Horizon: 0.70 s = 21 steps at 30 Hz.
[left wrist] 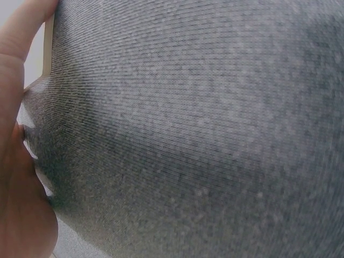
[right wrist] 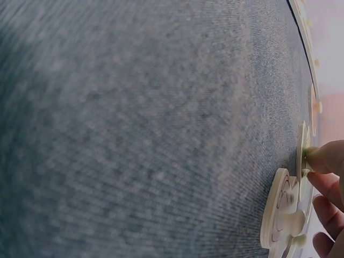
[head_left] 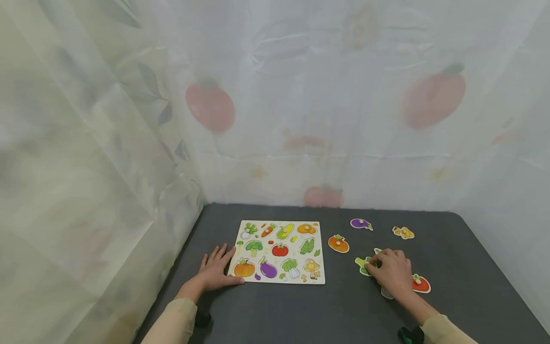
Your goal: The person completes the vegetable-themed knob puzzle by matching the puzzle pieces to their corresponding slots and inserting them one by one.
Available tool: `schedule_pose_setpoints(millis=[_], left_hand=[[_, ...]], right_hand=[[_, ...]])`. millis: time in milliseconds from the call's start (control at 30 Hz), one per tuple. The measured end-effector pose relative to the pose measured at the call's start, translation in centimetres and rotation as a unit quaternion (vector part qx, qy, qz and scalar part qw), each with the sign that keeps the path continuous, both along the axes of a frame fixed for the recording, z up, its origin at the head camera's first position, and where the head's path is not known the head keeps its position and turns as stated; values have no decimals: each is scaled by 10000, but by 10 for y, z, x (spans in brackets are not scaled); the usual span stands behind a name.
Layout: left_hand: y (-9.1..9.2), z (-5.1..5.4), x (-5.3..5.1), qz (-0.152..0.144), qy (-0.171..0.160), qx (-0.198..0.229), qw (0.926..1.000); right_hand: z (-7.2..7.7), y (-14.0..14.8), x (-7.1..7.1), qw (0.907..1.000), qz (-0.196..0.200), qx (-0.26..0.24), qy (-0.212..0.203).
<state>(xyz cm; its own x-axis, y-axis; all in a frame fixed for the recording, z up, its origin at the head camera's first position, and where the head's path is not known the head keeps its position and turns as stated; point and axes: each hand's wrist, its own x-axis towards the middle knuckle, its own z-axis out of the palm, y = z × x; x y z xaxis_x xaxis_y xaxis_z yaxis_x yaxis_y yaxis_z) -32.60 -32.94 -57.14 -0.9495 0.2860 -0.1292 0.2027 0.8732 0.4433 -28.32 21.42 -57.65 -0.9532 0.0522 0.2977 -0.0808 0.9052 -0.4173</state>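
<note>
The left hand [head_left: 215, 271] lies with spread, straight fingers at the left edge and near-left corner of a white vegetable board [head_left: 301, 279]; in the left wrist view this hand [left wrist: 21, 156] is beside the board's corner [left wrist: 37, 59]. At the right, the right hand [head_left: 392, 273] pinches a green vegetable piece [head_left: 362, 265] between thumb and finger. The right wrist view shows the hand [right wrist: 328, 188] at the green piece [right wrist: 302, 148], beside a pale round-ended piece [right wrist: 274, 215] with a knob. Whether the green piece is off the table cannot be told.
A pumpkin piece [head_left: 339, 244], an eggplant piece [head_left: 361, 224] and a yellow mushroom piece [head_left: 403, 232] lie right of the board. A tomato piece [head_left: 421, 284] and a pale piece [head_left: 386, 293] are close to the right hand. Printed curtains [head_left: 266, 172] stand behind the dark table [head_left: 275, 315].
</note>
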Motion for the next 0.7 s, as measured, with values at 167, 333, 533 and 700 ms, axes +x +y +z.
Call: schedule_pose_setpoints(millis=[167, 333, 533, 700], left_hand=[[-2, -6, -4, 57, -47, -110, 9999], [-4, -10, -7, 83, -44, -120, 9999], [-4, -8, -6, 74, -25, -128, 9999], [-2, -2, -3, -14, -7, -8, 10000]], right_hand=[[-1, 0, -1, 10000, 36, -60, 54], [-3, 1, -4, 9987, 377, -191, 295], [-2, 1, -9, 9931, 1023, -367, 448], [-3, 1, -12, 9900, 1324, -324, 368]])
